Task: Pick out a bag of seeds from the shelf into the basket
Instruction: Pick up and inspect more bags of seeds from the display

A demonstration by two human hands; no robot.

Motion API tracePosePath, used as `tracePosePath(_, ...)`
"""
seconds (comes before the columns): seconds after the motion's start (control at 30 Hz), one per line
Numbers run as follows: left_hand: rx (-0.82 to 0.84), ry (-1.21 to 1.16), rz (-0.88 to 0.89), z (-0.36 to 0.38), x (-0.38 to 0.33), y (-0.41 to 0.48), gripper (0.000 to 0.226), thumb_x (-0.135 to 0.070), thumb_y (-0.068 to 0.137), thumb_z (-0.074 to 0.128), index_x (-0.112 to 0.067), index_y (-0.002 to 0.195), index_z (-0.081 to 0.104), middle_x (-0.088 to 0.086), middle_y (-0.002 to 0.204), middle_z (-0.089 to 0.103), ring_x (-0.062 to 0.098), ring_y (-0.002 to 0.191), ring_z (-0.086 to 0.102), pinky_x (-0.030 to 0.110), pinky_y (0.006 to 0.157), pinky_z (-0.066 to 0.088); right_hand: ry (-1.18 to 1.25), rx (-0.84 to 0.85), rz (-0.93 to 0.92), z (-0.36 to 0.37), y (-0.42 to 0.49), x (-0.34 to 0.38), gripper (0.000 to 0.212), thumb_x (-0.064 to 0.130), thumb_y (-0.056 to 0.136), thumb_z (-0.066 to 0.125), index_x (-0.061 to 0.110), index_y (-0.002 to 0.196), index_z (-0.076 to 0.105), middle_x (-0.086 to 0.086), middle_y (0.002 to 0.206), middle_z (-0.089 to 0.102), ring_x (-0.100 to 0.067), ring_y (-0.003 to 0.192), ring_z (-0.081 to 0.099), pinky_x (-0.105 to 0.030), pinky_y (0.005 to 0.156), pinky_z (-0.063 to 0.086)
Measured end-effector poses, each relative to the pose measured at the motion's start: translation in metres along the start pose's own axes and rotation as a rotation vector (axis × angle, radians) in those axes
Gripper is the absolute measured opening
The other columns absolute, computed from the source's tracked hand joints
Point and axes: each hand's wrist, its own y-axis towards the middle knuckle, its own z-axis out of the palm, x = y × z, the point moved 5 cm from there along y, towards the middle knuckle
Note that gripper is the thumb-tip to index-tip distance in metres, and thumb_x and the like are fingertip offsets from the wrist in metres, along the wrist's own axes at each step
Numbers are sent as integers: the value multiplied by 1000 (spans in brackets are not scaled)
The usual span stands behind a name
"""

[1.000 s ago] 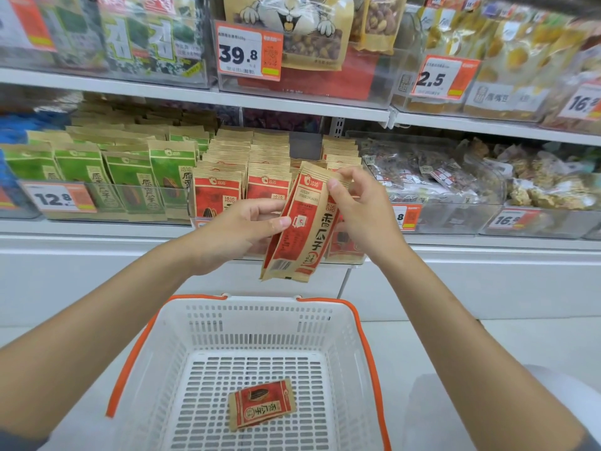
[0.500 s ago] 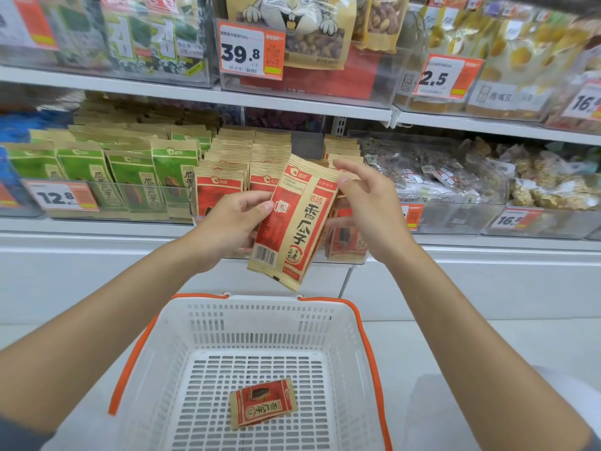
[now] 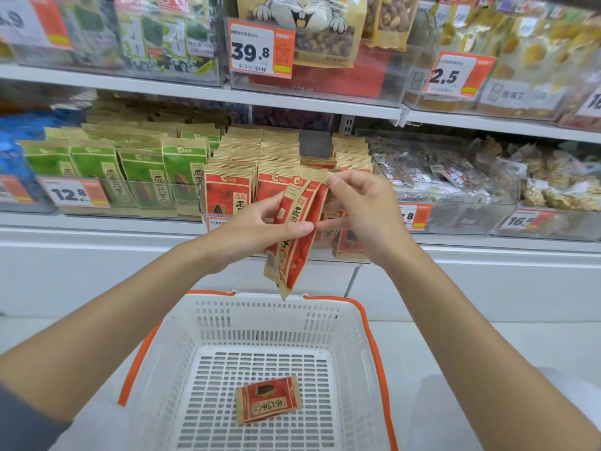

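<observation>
A red and tan bag of seeds (image 3: pixel 297 229) hangs upright in front of the shelf, turned nearly edge-on, its lower corner just above the far rim of the white basket (image 3: pixel 266 307). My left hand (image 3: pixel 257 229) grips its middle, thumb across the front. My right hand (image 3: pixel 364 209) pinches the bag's top corner. A second, smaller red seed bag (image 3: pixel 268 400) lies flat on the basket floor. More red bags (image 3: pixel 227 190) stand in rows in a clear shelf bin behind my hands.
Green seed bags (image 3: pixel 143 177) fill the shelf to the left, behind a 12.8 price tag (image 3: pixel 73 192). Clear bins of mixed snacks (image 3: pixel 455 177) sit to the right. An upper shelf (image 3: pixel 312 99) carries larger packs. The basket has orange handles (image 3: pixel 374 336).
The held bag has turned from facing me to nearly edge-on and dropped slightly toward the basket. My right hand went from resting on its top edge to pinching the corner.
</observation>
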Motion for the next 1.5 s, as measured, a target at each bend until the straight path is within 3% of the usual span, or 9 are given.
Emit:
tracePosePath(0.17, 79, -43, -43, 1, 5, 2, 59, -51, 78, 61, -38, 135, 56, -7, 120, 71, 9, 113, 66, 32, 94, 53, -32, 42, -28, 3, 0, 1, 18, 8, 104, 46, 2, 95, 62, -6, 80, 70, -10, 63, 70, -23, 51, 57)
tracePosePath(0.33, 116, -144, -50, 5, 7, 3, 32, -46, 83, 59, -29, 105, 73, -1, 104, 73, 16, 100, 68, 35, 82, 58, -38, 27, -33, 4, 2, -1, 19, 8, 104, 46, -1, 100, 62, -6, 78, 68, -5, 58, 66, -22, 51, 57)
tracePosePath(0.5, -96, -136, -9, -10, 6, 7, 47, -52, 86, 66, -29, 126, 65, -4, 107, 75, 18, 105, 69, 36, 88, 57, -42, 94, -13, 8, 4, -6, 9, 17, 100, 55, 13, 106, 61, -6, 99, 68, -12, 79, 68, -26, 64, 60)
tracePosePath(0.63, -270, -300, 22, -22, -4, 5, 30, -43, 100, 50, -22, 106, 71, -2, 90, 76, 14, 85, 72, 28, 70, 58, -235, 366, 91, 20, 0, -23, 61, 41, 88, 71, 30, 141, 43, -1, 128, 59, -13, 111, 65, -36, 92, 57)
tracePosePath(0.7, -293, -323, 23, -23, -5, 4, 31, -45, 99, 50, -23, 100, 72, 1, 92, 76, 16, 87, 72, 32, 71, 57, -237, 451, 104, 27, -6, -27, 67, 39, 85, 75, 39, 141, 39, 0, 131, 58, -13, 114, 64, -39, 95, 56)
tracePosePath(0.83, -300, -362, -4, -23, -2, 3, 34, -47, 99, 47, -25, 89, 72, 4, 89, 74, 22, 92, 69, 40, 81, 55, -186, 472, 81, 31, -9, -25, 59, 28, 88, 73, 39, 138, 44, -8, 128, 60, -18, 110, 67, -37, 93, 57)
tracePosePath(0.97, -282, -376, -16, -25, -1, 4, 38, -50, 99, 45, -22, 100, 70, 2, 92, 75, 23, 98, 68, 41, 87, 55, -181, 496, 65, 29, -8, -24, 66, 24, 90, 70, 32, 149, 41, -10, 127, 61, -18, 110, 66, -32, 86, 59)
tracePosePath(1.23, -234, -381, -22, -21, -1, 4, 43, -52, 99, 42, -19, 110, 67, 0, 91, 76, 18, 95, 69, 33, 78, 54, -189, 513, 49, 26, -7, -26, 67, 24, 90, 69, 31, 150, 40, -10, 127, 61, -17, 115, 63, -27, 81, 59)
tracePosePath(1.5, -225, -398, -10, -25, -8, 3, 45, -50, 102, 40, -19, 123, 66, 14, 114, 73, 30, 103, 70, 49, 93, 55, -193, 364, 19, 20, -1, -22, 85, 46, 72, 74, 37, 147, 37, 1, 119, 62, -14, 94, 72, -28, 71, 59)
